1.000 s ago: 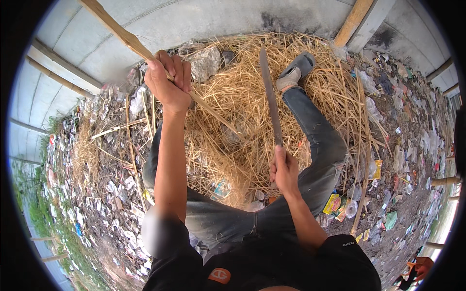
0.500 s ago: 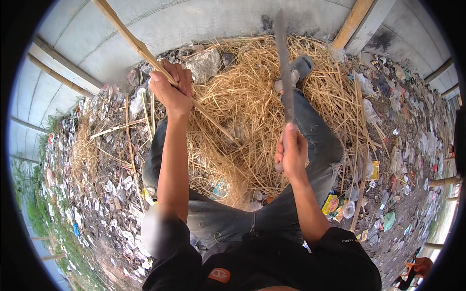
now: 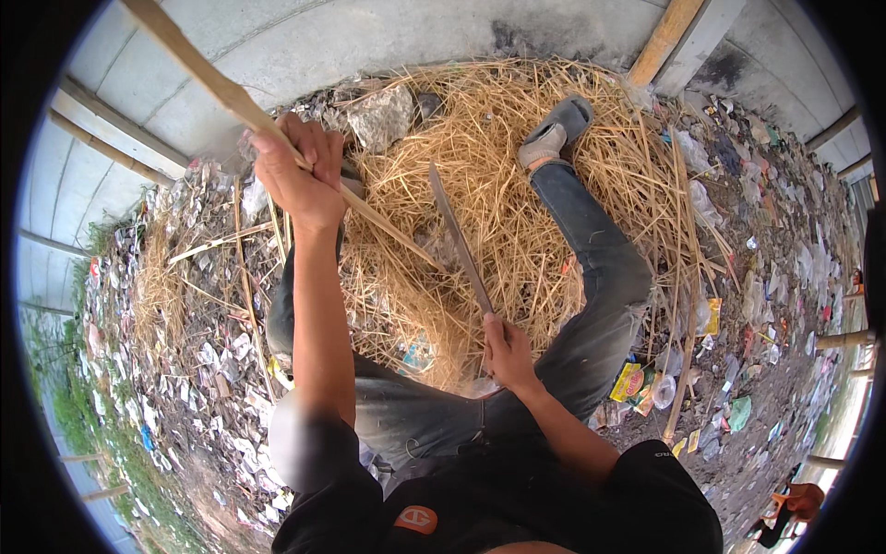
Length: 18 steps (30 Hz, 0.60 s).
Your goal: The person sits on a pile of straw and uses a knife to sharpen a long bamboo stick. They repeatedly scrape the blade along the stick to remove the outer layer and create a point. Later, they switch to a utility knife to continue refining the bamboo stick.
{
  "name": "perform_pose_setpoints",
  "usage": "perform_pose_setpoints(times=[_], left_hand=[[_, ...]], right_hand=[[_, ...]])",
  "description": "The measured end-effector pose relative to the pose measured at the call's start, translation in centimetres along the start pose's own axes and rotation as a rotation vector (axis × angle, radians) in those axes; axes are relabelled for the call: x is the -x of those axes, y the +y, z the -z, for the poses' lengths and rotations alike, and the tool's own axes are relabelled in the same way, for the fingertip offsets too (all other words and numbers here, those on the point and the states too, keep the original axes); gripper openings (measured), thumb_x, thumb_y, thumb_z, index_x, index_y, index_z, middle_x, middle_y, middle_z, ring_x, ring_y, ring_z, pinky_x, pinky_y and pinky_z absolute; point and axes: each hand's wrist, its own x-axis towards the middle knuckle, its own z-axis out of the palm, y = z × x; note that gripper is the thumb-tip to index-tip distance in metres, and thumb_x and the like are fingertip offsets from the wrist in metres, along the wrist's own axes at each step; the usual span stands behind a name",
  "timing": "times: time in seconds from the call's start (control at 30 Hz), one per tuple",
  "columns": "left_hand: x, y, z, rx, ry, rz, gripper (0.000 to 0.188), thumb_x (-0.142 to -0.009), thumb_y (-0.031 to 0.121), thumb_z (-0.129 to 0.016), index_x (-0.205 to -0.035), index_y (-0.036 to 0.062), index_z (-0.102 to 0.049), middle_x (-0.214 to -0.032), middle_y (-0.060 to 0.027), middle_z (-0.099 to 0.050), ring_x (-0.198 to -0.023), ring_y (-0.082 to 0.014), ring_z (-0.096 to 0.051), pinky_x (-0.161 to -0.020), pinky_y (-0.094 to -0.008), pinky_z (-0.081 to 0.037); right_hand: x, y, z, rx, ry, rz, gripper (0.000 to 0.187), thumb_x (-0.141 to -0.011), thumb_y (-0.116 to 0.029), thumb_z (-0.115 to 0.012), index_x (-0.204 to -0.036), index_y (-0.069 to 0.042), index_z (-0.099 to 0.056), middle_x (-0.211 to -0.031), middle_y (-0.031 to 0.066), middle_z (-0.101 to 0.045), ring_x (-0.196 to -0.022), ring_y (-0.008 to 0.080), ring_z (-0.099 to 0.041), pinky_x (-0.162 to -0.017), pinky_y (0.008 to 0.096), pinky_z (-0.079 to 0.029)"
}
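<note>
My left hand [image 3: 300,175] is wrapped round a bamboo strip [image 3: 205,76], which slants from the upper left down toward the middle of the shavings. Its lower end hangs over the pile, near the blade. In my right hand [image 3: 508,351] is the handle of a long machete [image 3: 461,242]. The dark, narrow blade points up and slightly left, its tip a little right of the strip and apart from it. Between my spread legs lies a heap of straw-coloured bamboo shavings [image 3: 498,157]; the handle is mostly hidden by my fingers.
My sandalled foot [image 3: 558,129] rests on the shavings at the far side. A grey rock [image 3: 381,118] lies near the concrete wall [image 3: 406,37]. Plastic scraps and litter cover the ground on both sides. A wooden post [image 3: 669,42] leans at the wall.
The machete has swung down and left, from upright at the right to low over the shavings. My left hand has shifted slightly left and up with the bamboo strip.
</note>
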Motion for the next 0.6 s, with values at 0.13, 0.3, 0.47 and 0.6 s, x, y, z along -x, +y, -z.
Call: perform_pose_setpoints(times=[0.13, 0.3, 0.47, 0.6], left_hand=[[-2.0, 3.7, -1.5, 0.003, 0.015, -0.044, 0.069, -0.091, 0.077, -0.049, -0.064, 0.0152, -0.036, -0.052, 0.0052, -0.028, -0.04, -0.0064, -0.023, -0.039, -0.0217, -0.022], [-2.4, 2.2, -2.3, 0.009, -0.046, -0.062, 0.068, -0.091, 0.076, -0.05, -0.064, 0.0154, -0.036, -0.053, 0.0051, -0.028, -0.04, -0.0062, -0.023, -0.039, -0.022, -0.022], [-1.7, 0.1, -2.1, 0.054, -0.083, -0.053, 0.069, -0.091, 0.077, -0.049, -0.067, 0.0137, -0.037, -0.053, 0.0048, -0.029, -0.041, -0.0067, -0.024, -0.04, -0.0224, -0.023], [-1.9, 0.0, -1.6, 0.097, -0.108, 0.025, 0.067, -0.095, 0.073, -0.044, -0.067, 0.013, -0.038, -0.056, 0.0041, -0.032, -0.043, -0.0071, -0.025, -0.041, -0.0222, -0.024]], right_hand=[[-3.5, -8.4, 0.8, -0.262, 0.056, 0.149, 0.053, -0.106, -0.05, -0.045, -0.071, -0.011, -0.047, -0.053, -0.0021, -0.044, -0.041, 0.0074, -0.042, -0.038, 0.0261, -0.034], [-5.2, -12.0, 1.7, -0.266, 0.095, 0.196, 0.054, -0.105, -0.053, -0.045, -0.073, -0.01, -0.045, -0.053, -0.0015, -0.043, -0.041, 0.0081, -0.045, -0.038, 0.0269, -0.038], [-4.0, -10.1, 1.5, -0.215, 0.095, 0.119, 0.056, -0.104, -0.057, -0.046, -0.076, -0.008, -0.046, -0.058, -0.0002, -0.044, -0.043, 0.0088, -0.045, -0.04, 0.028, -0.041], [-3.2, -10.8, 1.1, -0.187, 0.096, 0.09, 0.052, -0.105, -0.052, -0.048, -0.076, -0.01, -0.045, -0.057, -0.0008, -0.044, -0.043, 0.0081, -0.044, -0.04, 0.0267, -0.039]])
